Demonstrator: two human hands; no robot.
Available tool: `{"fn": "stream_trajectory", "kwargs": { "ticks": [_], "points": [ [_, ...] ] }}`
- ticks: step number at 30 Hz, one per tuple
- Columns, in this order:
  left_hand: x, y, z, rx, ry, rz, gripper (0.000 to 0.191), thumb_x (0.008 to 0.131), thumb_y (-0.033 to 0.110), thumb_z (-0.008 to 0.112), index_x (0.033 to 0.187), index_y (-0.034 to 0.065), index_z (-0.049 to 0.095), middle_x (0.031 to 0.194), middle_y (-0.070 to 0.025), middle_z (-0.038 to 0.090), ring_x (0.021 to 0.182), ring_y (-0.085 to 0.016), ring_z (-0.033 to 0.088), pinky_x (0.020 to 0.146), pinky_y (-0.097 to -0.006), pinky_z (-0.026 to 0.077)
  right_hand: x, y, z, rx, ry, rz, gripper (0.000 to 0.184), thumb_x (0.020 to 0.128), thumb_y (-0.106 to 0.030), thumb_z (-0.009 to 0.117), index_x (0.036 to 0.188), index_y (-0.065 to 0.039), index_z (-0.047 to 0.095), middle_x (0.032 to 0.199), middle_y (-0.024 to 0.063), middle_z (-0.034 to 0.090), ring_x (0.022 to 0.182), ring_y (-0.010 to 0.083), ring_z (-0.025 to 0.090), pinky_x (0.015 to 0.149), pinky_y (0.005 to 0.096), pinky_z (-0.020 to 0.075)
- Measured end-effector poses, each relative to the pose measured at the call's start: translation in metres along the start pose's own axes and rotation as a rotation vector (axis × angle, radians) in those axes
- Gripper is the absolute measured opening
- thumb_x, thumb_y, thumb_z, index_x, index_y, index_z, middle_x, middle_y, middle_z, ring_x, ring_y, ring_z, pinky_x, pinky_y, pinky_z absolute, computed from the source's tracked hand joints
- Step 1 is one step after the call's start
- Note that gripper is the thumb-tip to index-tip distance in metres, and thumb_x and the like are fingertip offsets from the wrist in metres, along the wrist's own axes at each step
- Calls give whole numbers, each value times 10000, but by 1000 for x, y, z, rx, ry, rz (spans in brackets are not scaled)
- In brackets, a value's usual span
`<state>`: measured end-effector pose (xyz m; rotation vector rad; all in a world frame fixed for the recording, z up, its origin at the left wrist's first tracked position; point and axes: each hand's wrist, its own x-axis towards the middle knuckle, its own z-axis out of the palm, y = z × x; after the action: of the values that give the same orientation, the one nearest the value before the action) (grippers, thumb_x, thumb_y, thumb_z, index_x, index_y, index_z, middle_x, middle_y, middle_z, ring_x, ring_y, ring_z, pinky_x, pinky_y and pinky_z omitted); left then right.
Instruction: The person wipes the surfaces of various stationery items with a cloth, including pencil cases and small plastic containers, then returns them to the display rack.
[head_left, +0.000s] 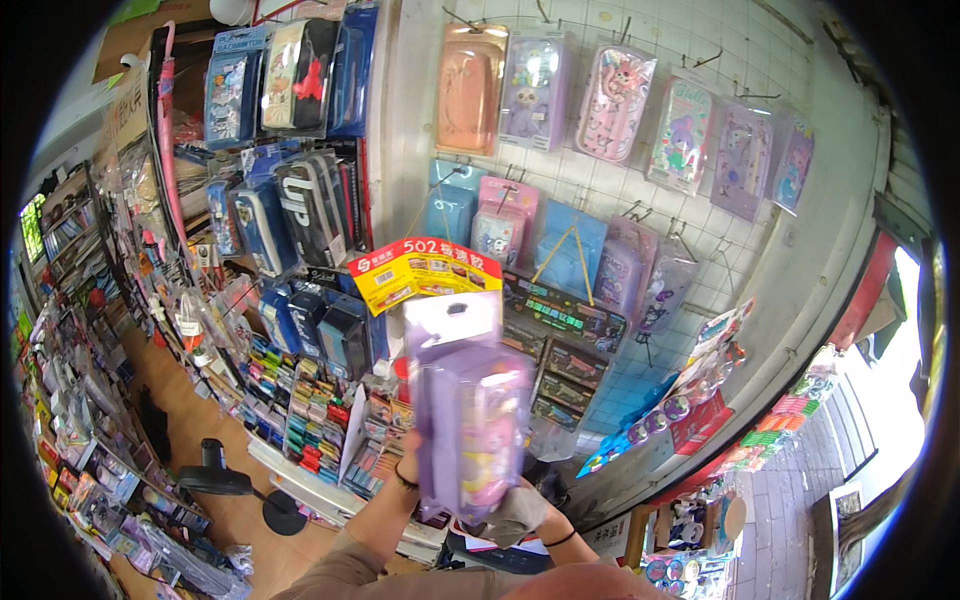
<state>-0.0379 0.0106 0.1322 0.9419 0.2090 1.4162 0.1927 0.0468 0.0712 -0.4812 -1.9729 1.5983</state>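
A purple pencil case in clear blister packaging (472, 427), with a white hang tab and a pink cartoon picture, is held upright in front of me. My left hand (411, 454) grips its left side, the fingers mostly hidden behind the pack. At the lower right corner of the pack, my right hand (537, 504) is closed around a crumpled grey cloth (516, 517). The cloth is against the bottom of the pack.
A white wire grid wall (562, 169) carries several packaged pencil cases on hooks. A red and yellow glue display card (427, 271) hangs behind the held pack. Stationery shelves (319, 420) stand left, and a black fan (216, 480) is on the wooden floor.
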Motion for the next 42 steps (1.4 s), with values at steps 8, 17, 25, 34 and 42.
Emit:
{"fn": "stream_trajectory", "kwargs": {
  "ticks": [8,17,25,34,42],
  "points": [
    [227,132,17,1003,78,610,1073,690,307,797,1447,17,95,1479,-175,166,1368,-281,172,1092,-393,229,-69,-53,-29,-257,452,119,669,712,-112,752,1302,-60,442,1262,90,522,1135,157,498,955,330,422],
    [452,279,-18,1696,1100,746,1268,475,503,850,1419,28,149,1381,-243,306,1274,-378,325,1027,-463,344,-100,-50,-40,-231,969,262,692,706,-113,757,1308,-68,418,1253,86,514,1127,162,497,951,330,420],
    [477,239,-27,1508,1137,527,1159,538,301,793,1414,17,89,1289,-293,347,1195,-404,383,980,-514,369,-102,-44,-38,-216,1126,320,713,701,-114,761,1314,-74,397,1244,83,507,1121,165,495,948,331,418],
    [440,251,-22,1344,1043,710,1105,512,291,755,1383,-29,155,1176,-305,373,1061,-428,420,921,-457,411,-95,-46,-25,-220,1142,261,737,696,-115,765,1320,-82,374,1234,79,499,1113,170,494,944,332,416],
    [389,281,-14,1439,950,924,1040,511,273,757,1314,-89,204,1041,-221,456,974,-359,402,906,-436,354,-93,-47,-16,-212,1090,204,759,691,-116,769,1325,-89,353,1225,75,491,1106,173,493,940,332,414]
  ]
}}
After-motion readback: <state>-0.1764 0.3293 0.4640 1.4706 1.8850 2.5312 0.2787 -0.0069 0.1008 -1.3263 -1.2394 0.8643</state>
